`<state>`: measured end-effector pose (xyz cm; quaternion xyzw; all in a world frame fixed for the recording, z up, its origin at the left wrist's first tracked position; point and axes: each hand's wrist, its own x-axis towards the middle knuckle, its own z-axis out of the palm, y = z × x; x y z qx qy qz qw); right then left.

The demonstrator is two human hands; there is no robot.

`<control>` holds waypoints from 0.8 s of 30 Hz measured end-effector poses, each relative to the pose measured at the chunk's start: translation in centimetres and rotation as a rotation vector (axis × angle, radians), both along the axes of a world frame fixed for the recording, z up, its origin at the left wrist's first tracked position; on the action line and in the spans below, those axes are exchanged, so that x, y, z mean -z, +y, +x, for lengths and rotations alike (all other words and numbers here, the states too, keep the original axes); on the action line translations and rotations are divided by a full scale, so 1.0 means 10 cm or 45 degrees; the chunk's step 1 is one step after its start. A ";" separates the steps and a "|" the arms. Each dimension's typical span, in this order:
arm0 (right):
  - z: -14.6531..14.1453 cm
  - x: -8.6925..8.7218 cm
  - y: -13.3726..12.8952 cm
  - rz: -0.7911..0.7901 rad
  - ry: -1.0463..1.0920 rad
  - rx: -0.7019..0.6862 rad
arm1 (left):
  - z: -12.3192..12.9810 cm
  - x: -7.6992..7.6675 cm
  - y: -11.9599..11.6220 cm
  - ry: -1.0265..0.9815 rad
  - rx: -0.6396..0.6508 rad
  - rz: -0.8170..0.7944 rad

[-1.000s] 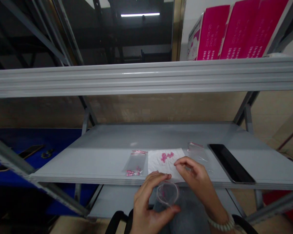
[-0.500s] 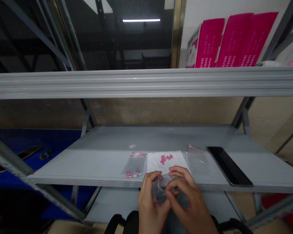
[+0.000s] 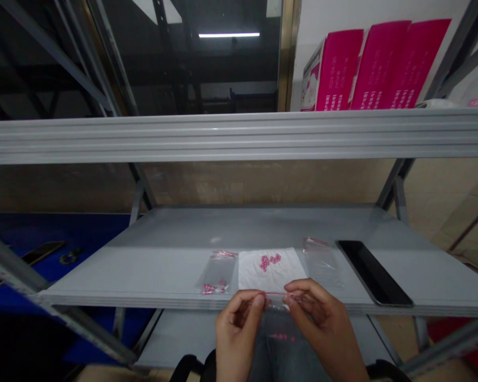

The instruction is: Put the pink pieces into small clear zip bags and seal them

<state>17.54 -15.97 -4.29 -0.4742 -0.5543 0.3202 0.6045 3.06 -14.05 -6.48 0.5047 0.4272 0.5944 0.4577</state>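
Observation:
A small clear zip bag (image 3: pixel 276 304) hangs between my hands below the shelf's front edge, its pink zip strip pulled straight. My left hand (image 3: pixel 238 324) pinches the strip's left end between thumb and fingers. On the other end, my right hand (image 3: pixel 322 322) grips with thumb and forefinger. Several pink beads (image 3: pixel 283 337) show low in the bag. Beyond my hands, a white tissue (image 3: pixel 249 270) carries a cluster of pink beads (image 3: pixel 265 262). Left of it lies another zip bag (image 3: pixel 219 273) with pink beads inside, and to the right a flat clear zip bag (image 3: pixel 322 265).
A black phone (image 3: pixel 372 270) lies on the right of the grey shelf (image 3: pixel 143 260). The upper shelf's edge (image 3: pixel 223 139) crosses above, bearing pink boxes (image 3: pixel 340 69). A blue surface (image 3: pixel 99 233) with another phone (image 3: pixel 43 252) is at left.
The bag's mouth was spread open in a loop; now its strip is drawn straight. My hands have moved apart, each pinching one end.

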 end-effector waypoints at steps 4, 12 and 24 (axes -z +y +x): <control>0.01 0.02 0.03 -0.016 0.015 0.006 | 0.03 -0.02 0.00 0.097 -0.150 0.045; -0.01 0.07 0.16 -0.106 0.000 -0.271 | 0.05 -0.03 -0.03 0.225 -0.246 0.225; -0.08 0.13 0.22 -0.055 0.055 -0.279 | 0.06 -0.14 -0.08 0.328 -0.252 0.280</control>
